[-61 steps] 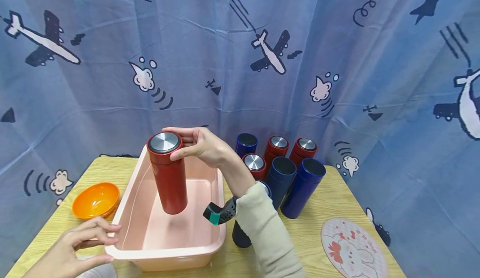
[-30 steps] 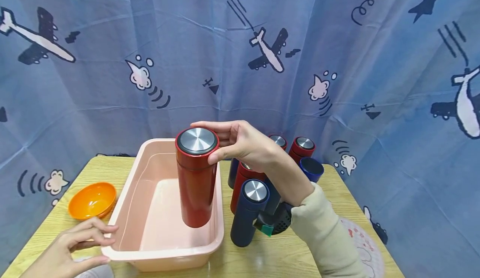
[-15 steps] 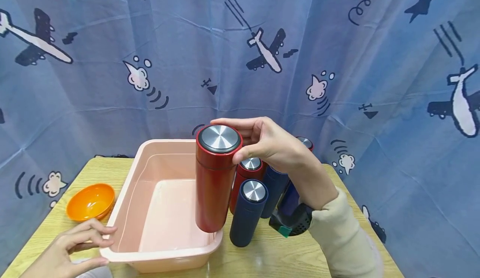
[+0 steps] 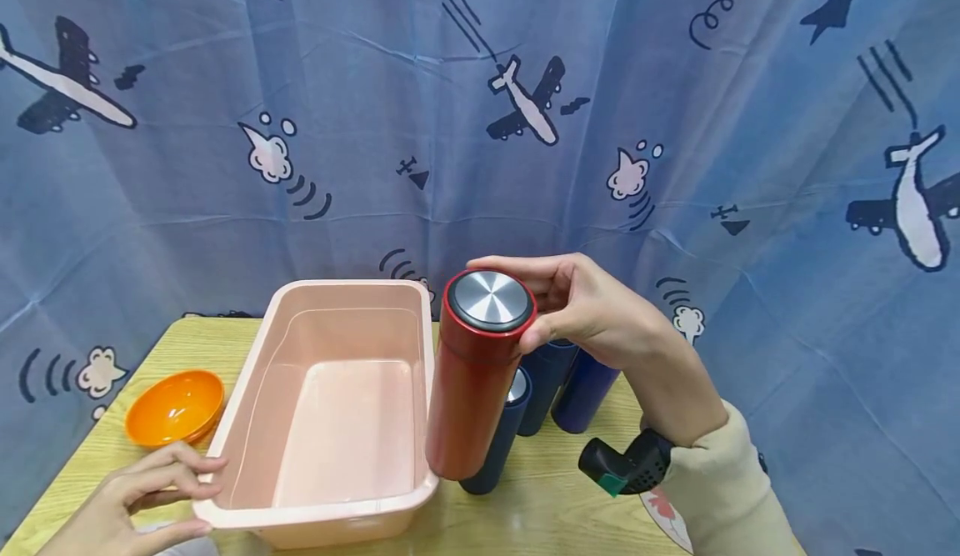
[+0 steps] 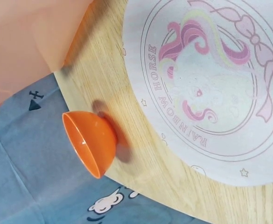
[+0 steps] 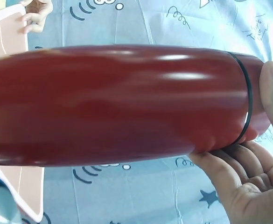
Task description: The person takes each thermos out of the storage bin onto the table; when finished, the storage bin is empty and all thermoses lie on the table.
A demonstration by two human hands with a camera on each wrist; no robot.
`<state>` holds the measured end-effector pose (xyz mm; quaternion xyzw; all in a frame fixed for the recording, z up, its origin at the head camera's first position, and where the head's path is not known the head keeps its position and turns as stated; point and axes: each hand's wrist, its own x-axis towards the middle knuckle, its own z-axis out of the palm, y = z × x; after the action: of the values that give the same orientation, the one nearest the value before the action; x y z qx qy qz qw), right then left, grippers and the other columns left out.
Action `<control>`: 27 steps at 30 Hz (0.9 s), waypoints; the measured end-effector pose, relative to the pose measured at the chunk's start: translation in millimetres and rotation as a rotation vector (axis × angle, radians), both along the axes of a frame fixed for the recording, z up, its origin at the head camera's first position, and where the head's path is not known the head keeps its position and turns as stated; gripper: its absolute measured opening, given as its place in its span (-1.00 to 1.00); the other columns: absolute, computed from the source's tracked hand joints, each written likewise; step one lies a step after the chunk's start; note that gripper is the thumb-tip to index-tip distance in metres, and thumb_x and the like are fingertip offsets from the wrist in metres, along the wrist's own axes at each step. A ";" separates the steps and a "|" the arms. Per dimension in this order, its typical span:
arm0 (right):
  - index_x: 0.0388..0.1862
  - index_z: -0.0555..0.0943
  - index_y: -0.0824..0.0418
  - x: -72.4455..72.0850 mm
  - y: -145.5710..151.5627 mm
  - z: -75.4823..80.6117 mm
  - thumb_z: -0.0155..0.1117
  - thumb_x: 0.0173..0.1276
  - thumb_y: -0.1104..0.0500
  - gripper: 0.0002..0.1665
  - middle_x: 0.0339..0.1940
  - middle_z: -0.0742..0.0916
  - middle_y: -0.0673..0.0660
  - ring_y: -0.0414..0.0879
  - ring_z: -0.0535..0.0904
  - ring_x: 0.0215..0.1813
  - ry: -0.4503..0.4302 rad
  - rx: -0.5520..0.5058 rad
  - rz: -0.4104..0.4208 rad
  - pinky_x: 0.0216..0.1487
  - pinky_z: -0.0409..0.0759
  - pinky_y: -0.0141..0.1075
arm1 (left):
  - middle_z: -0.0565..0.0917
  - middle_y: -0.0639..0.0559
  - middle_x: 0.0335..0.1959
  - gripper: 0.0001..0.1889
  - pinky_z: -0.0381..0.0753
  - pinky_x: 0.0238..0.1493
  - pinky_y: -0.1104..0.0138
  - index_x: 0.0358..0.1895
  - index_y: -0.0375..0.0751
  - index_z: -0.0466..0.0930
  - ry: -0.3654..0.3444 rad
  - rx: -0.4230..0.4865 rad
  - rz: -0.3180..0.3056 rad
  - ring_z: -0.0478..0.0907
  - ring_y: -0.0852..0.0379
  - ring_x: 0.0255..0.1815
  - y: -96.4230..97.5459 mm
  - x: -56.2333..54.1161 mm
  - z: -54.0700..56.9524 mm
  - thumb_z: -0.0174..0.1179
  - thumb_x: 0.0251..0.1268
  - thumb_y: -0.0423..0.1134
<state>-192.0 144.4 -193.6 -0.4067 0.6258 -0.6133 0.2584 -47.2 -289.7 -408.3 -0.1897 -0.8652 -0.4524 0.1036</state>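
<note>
My right hand [image 4: 600,314] pinches a red thermos [image 4: 472,398] around its upper end, just below the brushed-metal lid. The thermos is raised and slightly tilted, overlapping the right rim of a pink plastic basin [image 4: 315,514] in the head view. In the right wrist view, the red thermos [image 6: 113,105] spans most of the picture, with thumb and fingers at its lid end. My left hand [image 4: 135,498] holds the near left corner of the basin's rim between fingers and thumb. Nothing lies inside the basin.
Several blue thermoses stand right of the basin, including a dark blue one [image 4: 501,452] and a bright blue one [image 4: 583,393], partly hidden by the raised thermos and arm. An orange bowl [image 4: 176,406] sits left. Round mats, one with a unicorn print [image 5: 206,93], lie on the table.
My right hand has carried the red thermos rightward, from over the basin's inside to its right rim. The left hand stays at the basin's corner.
</note>
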 end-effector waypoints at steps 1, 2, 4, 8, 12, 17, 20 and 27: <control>0.36 0.36 0.33 0.3 3.7 -1.4 0.54 0.02 0.16 -0.08 0.06 0.69 0.19 0.04 0.63 0.07 0.003 -0.003 0.000 0.09 0.59 -0.10 | 0.58 0.17 -0.11 -0.66 0.66 -0.29 0.49 -0.32 -0.02 0.62 0.000 0.001 -0.004 0.55 0.38 -0.12 0.1 0.0 -0.3 0.41 -0.09 -0.55; 0.35 0.38 0.30 0.6 7.4 -3.0 0.53 0.04 0.17 -0.11 0.07 0.68 0.18 0.04 0.62 0.09 0.005 -0.006 -0.002 0.12 0.57 -0.10 | 0.58 0.17 -0.11 -0.66 0.65 -0.29 0.49 -0.32 -0.02 0.62 0.000 0.002 -0.005 0.56 0.38 -0.12 0.1 -0.1 -0.4 0.41 -0.09 -0.55; 0.35 0.41 0.26 1.5 14.5 -6.0 0.51 0.07 0.16 -0.16 0.10 0.67 0.17 0.04 0.60 0.12 0.012 -0.014 -0.002 0.15 0.56 -0.12 | 0.58 0.18 -0.10 -0.66 0.65 -0.29 0.49 -0.32 -0.02 0.62 -0.005 0.006 -0.014 0.56 0.38 -0.13 0.0 -0.4 -0.7 0.40 -0.07 -0.56; 0.33 0.44 0.19 4.6 27.7 -11.1 0.50 0.10 0.16 -0.21 0.13 0.65 0.16 0.02 0.59 0.14 0.007 -0.036 -0.004 0.12 0.58 -0.17 | 0.58 0.20 -0.08 -0.66 0.66 -0.29 0.48 -0.31 -0.01 0.61 -0.008 0.007 -0.026 0.56 0.37 -0.13 -0.5 -0.8 -1.8 0.39 -0.05 -0.57; 0.33 0.44 0.18 8.2 38.8 -15.6 0.49 0.11 0.17 -0.22 0.16 0.64 0.16 0.02 0.57 0.17 0.009 -0.048 -0.004 0.12 0.58 -0.19 | 0.57 0.20 -0.08 -0.66 0.65 -0.29 0.49 -0.31 -0.02 0.61 -0.009 0.006 -0.026 0.56 0.38 -0.12 -0.7 -0.8 -2.6 0.39 -0.06 -0.57; 0.33 0.45 0.17 10.3 50.9 -22.5 0.47 0.12 0.15 -0.24 0.16 0.64 0.16 0.02 0.57 0.17 -0.007 -0.043 -0.004 0.13 0.57 -0.18 | 0.57 0.21 -0.09 -0.68 0.64 -0.29 0.50 -0.30 -0.02 0.63 -0.027 -0.002 -0.014 0.57 0.38 -0.13 -1.4 -0.9 -2.2 0.38 -0.03 -0.55; 0.32 0.46 0.16 12.0 58.5 -28.2 0.45 0.15 0.17 -0.28 0.15 0.65 0.16 0.02 0.59 0.14 -0.028 -0.035 -0.006 0.11 0.57 -0.16 | 0.57 0.21 -0.10 -0.68 0.65 -0.30 0.50 -0.31 -0.02 0.63 -0.030 -0.007 -0.003 0.56 0.39 -0.13 -1.4 -0.8 -2.2 0.39 -0.04 -0.54; 0.34 0.44 0.14 16.1 72.7 -45.1 0.38 0.23 0.19 -0.32 0.16 0.64 0.15 0.01 0.60 0.13 -0.077 -0.029 -0.006 0.12 0.57 -0.17 | 0.58 0.20 -0.09 -0.66 0.65 -0.30 0.50 -0.30 -0.03 0.64 -0.001 0.004 -0.010 0.54 0.41 -0.10 0.1 -0.4 -2.7 0.40 -0.08 -0.56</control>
<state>-176.0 217.0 -238.7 -0.3846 0.6075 -0.6384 0.2748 -47.6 -289.6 -411.0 -0.1936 -0.8634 -0.4549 0.1011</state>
